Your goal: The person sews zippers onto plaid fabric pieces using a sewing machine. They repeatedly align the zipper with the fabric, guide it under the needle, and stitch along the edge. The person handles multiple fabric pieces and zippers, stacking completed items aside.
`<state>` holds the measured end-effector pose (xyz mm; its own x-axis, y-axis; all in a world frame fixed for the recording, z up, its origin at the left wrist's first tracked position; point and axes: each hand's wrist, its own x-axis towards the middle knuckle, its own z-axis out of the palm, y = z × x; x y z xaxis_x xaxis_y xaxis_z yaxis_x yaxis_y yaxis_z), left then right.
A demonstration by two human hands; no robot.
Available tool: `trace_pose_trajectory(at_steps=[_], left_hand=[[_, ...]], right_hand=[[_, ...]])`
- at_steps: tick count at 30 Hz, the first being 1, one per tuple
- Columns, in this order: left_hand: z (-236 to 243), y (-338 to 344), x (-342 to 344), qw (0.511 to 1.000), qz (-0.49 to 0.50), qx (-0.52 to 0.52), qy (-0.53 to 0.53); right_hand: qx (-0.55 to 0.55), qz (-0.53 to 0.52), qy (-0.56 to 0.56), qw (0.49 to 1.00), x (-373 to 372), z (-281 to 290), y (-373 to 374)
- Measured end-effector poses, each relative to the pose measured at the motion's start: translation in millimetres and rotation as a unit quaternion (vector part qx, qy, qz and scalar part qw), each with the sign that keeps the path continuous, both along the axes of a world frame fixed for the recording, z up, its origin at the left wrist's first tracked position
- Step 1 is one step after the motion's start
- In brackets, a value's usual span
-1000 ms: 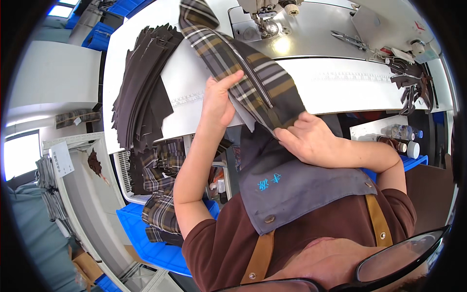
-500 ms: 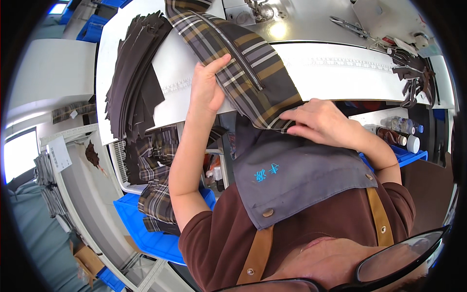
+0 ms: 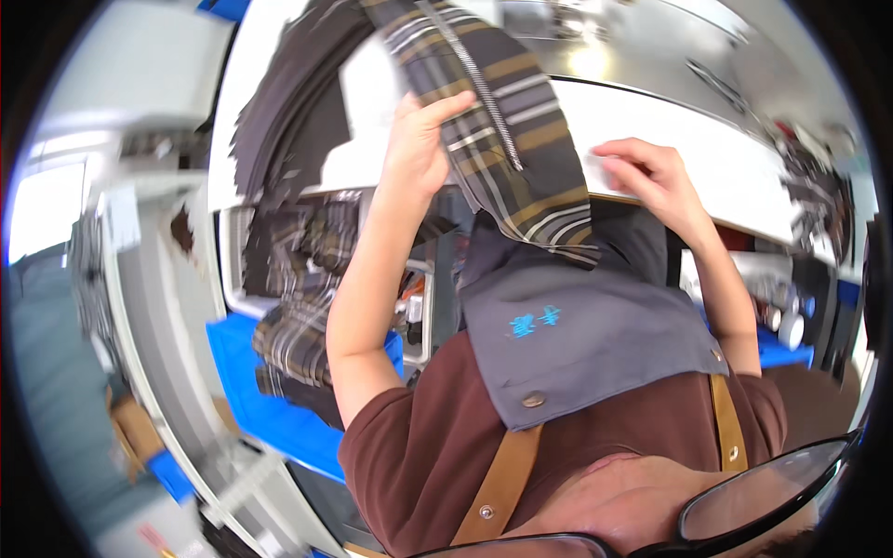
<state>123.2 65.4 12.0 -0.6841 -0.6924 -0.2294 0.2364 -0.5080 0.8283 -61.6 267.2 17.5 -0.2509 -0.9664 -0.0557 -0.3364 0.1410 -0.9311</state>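
Observation:
A strip of plaid fabric [image 3: 549, 139] in brown, black and white runs from the sewing table down toward my apron [image 3: 595, 321]. A metal zipper [image 3: 491, 98] lies lengthwise along it. My left hand [image 3: 417, 153] grips the strip's left edge, its thumb on top beside the zipper and its other fingers hidden underneath. The fabric's near end hangs loose over the table edge. To the right of the strip, apart from it, my right hand [image 3: 662, 181] is raised with loosely bent fingers and nothing visible in them.
A stack of dark fabric strips [image 3: 279, 121] lies at the table's left. Plaid pieces [image 3: 298, 325] overflow a blue bin [image 3: 233, 377] below. Scissors [image 3: 721, 84] rest near the machine, at the back right. Bottles [image 3: 791, 330] stand under the table.
My right hand has let go of the plaid fabric's near end and moved up and right. My left hand still holds the strip. The whole view has shifted and blurred slightly.

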Motion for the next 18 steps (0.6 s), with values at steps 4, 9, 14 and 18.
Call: trace_pose_trajectory(at_steps=[4, 9, 14, 18], left_hand=[[56, 3, 104, 0.98, 0.056, -0.174, -0.081], [146, 54, 283, 0.823, 0.255, -0.278, -0.424], [112, 110, 440, 0.464, 0.268, -0.364, -0.762], [-6, 134, 491, 0.375, 0.12, -0.155, -0.906]], right_hand=[[-0.038, -0.052, 0.011, 0.998, -5, -9, 12], [-0.04, -0.059, 0.044, 0.996, -12, -28, 12], [-0.055, -0.059, 0.055, 0.995, -12, -28, 9], [-0.059, -0.063, 0.019, 0.996, -16, -30, 5]])
